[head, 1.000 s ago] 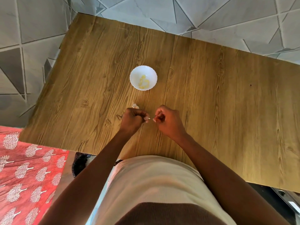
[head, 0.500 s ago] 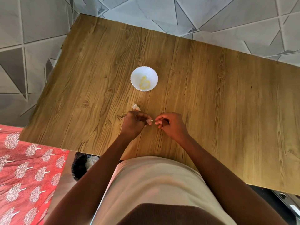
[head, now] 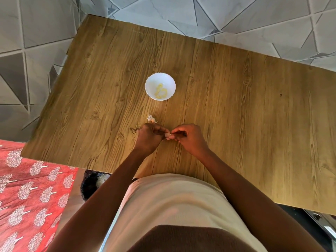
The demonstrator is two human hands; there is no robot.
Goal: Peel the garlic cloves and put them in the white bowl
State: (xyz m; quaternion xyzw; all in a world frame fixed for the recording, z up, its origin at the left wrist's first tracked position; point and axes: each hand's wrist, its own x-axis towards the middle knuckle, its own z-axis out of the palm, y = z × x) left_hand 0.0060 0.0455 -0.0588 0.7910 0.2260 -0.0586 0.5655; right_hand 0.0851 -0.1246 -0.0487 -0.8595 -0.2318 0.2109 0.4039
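Left hand [head: 148, 138] and right hand [head: 189, 138] meet fingertip to fingertip, both pinching one garlic clove [head: 168, 136] between them.

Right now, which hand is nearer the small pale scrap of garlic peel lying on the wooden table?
Left. The left hand sits just below the garlic peel scrap, almost touching; the right hand is farther off to its lower right.

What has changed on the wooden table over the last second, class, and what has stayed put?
Little has changed: the left hand and right hand have closed up, fingertips now meeting on the garlic clove. The white bowl, its peeled cloves and the peel scrap stayed put.
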